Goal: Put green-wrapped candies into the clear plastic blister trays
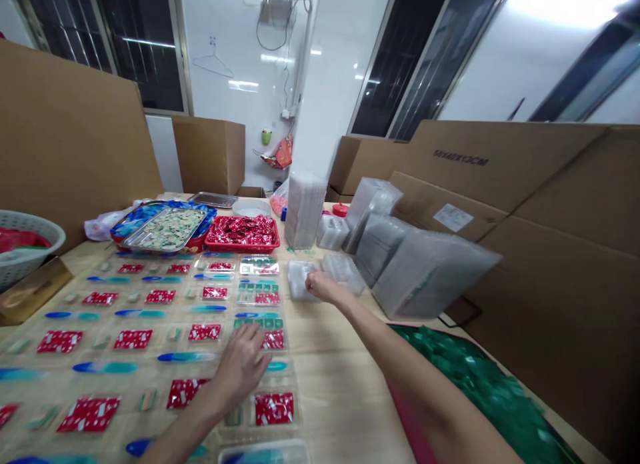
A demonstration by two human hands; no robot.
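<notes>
My left hand (243,364) rests over the right-hand column of clear plastic trays, fingers spread and curved downward, at a tray (260,323) with a row of small green squares and a red printed packet (273,340). My right hand (323,287) reaches forward with closed fingers at a low stack of clear plastic pieces (299,282); its fingertips are at the edge of the stack, and what they pinch is partly hidden. Rows of similar trays on the left hold blue brush-shaped items (186,357), red packets (84,415) and small green-and-tan blocks (148,401).
A red tray of red packets (243,232) and a metal tray of small pieces (167,228) stand at the back. Tall clear plastic stacks (305,211) are on the right, before cardboard boxes (565,264). A bin of green packets (470,371) is near my right arm. A white basket (30,247) is left.
</notes>
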